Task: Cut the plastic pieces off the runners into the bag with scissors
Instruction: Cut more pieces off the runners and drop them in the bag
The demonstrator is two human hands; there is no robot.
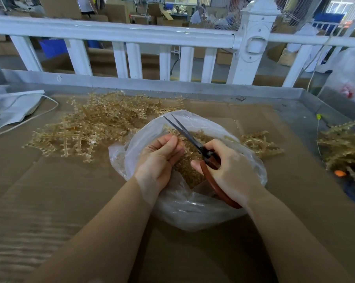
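Observation:
A clear plastic bag (193, 209) lies open on the cardboard-covered table, holding many small tan cut pieces (186, 172). Over its mouth my left hand (158, 158) pinches a thin tan runner (169, 128) between thumb and fingers. My right hand (227, 170) grips scissors (184, 131) with red-brown handles; the dark blades are slightly apart and point up-left across the runner, just past my left fingertips. A big heap of uncut tan runners (95, 123) lies behind and left of the bag.
More runners (260, 144) lie right of the bag and another pile (344, 144) sits at the right edge. A white cloth and cord (15, 109) lie at far left. A raised metal rim (152, 84) and white railing (131, 35) bound the table's far side.

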